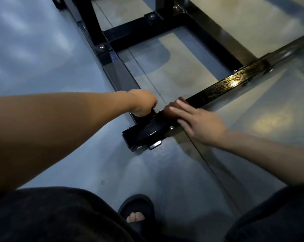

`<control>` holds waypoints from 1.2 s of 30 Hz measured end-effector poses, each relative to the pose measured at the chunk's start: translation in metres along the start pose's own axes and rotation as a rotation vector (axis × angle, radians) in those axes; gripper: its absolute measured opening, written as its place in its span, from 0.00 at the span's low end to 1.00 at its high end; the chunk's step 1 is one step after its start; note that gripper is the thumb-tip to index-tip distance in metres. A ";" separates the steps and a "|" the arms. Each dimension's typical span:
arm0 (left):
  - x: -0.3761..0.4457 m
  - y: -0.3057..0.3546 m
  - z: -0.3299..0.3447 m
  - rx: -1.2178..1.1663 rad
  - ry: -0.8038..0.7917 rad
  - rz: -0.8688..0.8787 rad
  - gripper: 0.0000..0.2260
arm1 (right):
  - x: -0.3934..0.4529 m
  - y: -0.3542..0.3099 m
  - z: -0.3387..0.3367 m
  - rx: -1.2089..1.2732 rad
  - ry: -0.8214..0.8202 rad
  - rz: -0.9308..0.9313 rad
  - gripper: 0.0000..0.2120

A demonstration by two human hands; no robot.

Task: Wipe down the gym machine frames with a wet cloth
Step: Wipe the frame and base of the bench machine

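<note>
Left hand (142,103) curled around a corner post of the black square-tube steel machine frame (222,84), right hand (198,119) just beside it, fingers straight, pressing a blurred brown cloth (170,111) flat on the frame's glossy rail, sandalled foot (136,213) below on grey floor (43,49)

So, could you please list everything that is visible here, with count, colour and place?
machine frame: one, black steel bars, low on the floor, centre to upper right
cloth: one, dark brown, on the near bar under the right fingers
bolts: several, silver, at the frame joints
floor: one, glossy grey-blue
sandal: one, black, bottom centre, toes visible
shorts: dark, bottom edge
left hand: curled grip on the frame corner
right hand: flat, fingers pressing the cloth
</note>
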State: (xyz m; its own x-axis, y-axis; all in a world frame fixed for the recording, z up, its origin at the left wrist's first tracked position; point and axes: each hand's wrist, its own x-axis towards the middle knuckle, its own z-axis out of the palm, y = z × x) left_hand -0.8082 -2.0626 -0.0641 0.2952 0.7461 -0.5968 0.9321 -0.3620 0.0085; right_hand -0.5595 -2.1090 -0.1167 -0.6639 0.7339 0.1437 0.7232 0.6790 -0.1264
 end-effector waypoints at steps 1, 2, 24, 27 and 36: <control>0.001 0.005 -0.002 0.012 -0.016 -0.017 0.18 | -0.002 0.026 -0.009 0.002 -0.027 0.120 0.23; 0.003 0.009 -0.002 0.011 -0.032 -0.030 0.16 | -0.003 0.049 -0.015 0.009 -0.041 0.233 0.23; 0.038 0.079 -0.037 -0.669 0.172 -0.206 0.15 | 0.008 0.091 -0.029 0.237 -0.027 0.700 0.24; 0.038 0.085 -0.035 -0.643 0.125 -0.226 0.15 | 0.011 0.045 -0.011 0.321 -0.042 0.469 0.24; 0.033 0.078 -0.036 -0.719 0.085 -0.249 0.15 | -0.009 0.130 -0.022 0.174 -0.021 0.544 0.23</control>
State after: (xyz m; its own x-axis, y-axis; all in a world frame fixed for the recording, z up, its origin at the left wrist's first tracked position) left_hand -0.7181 -2.0465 -0.0544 0.0461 0.8092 -0.5858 0.8715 0.2540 0.4194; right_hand -0.4558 -2.0280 -0.1132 -0.2099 0.9777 -0.0062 0.9209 0.1955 -0.3372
